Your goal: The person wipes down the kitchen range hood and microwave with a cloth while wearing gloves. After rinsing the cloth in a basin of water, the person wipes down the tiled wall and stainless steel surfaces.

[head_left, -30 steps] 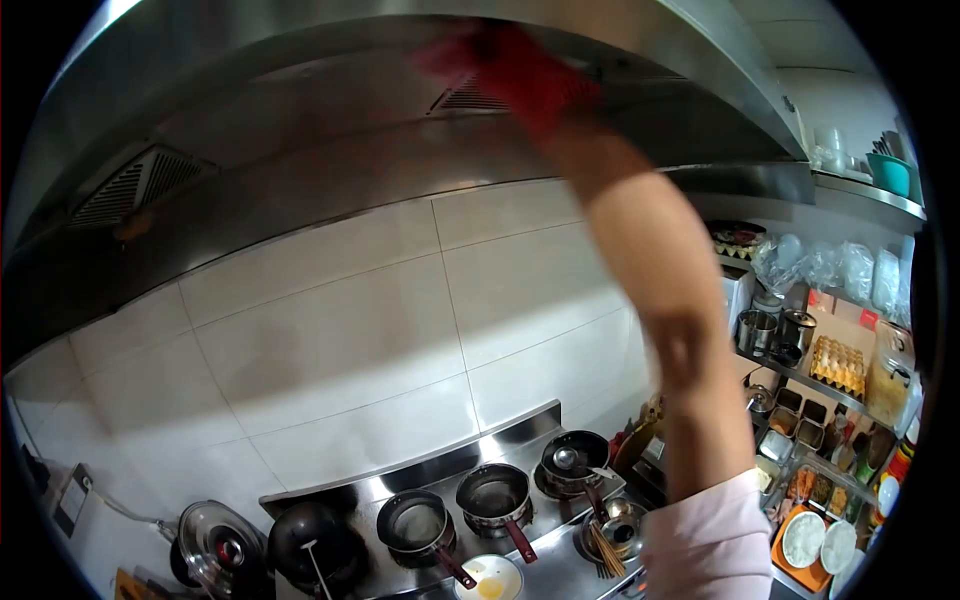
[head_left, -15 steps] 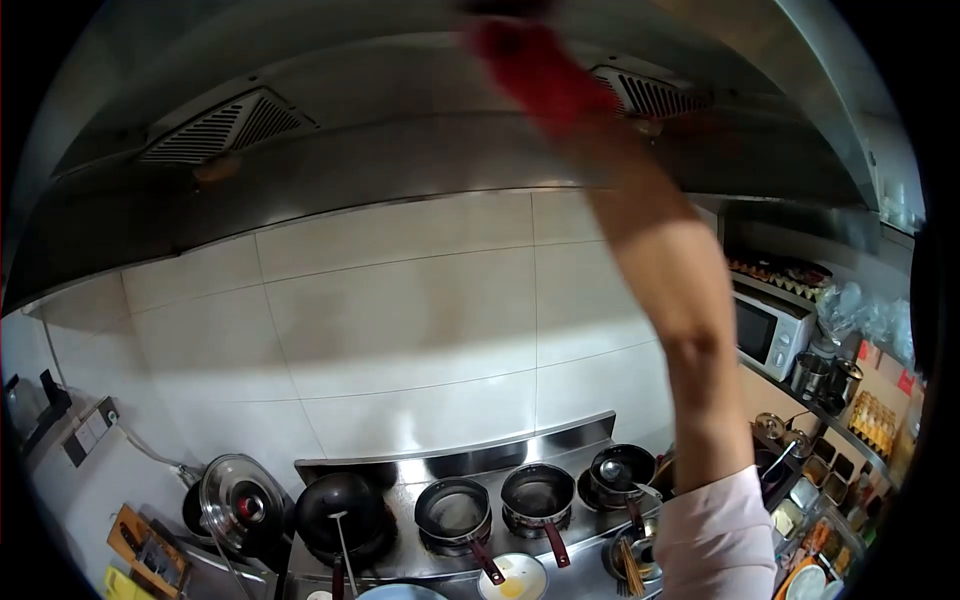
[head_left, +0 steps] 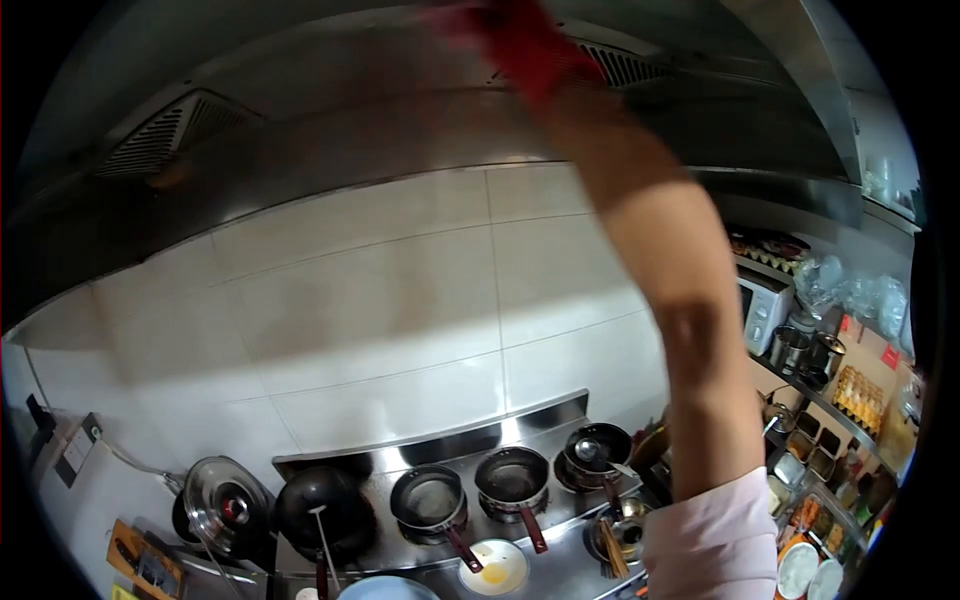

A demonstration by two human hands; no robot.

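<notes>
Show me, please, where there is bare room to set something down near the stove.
The clearest patch is bare steel surface between the round white bowl holding egg and the round steel pot with brown sticks. A narrower strip separates that bowl from the round blue bowl. Farther back, the black wok and three round black pans crowd together.

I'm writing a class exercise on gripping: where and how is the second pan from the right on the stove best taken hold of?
Probably by the dark red handle of that pan, coming from the near side: the handle is long and narrow, juts toward the viewer, and does not overlap the white dish.
</notes>
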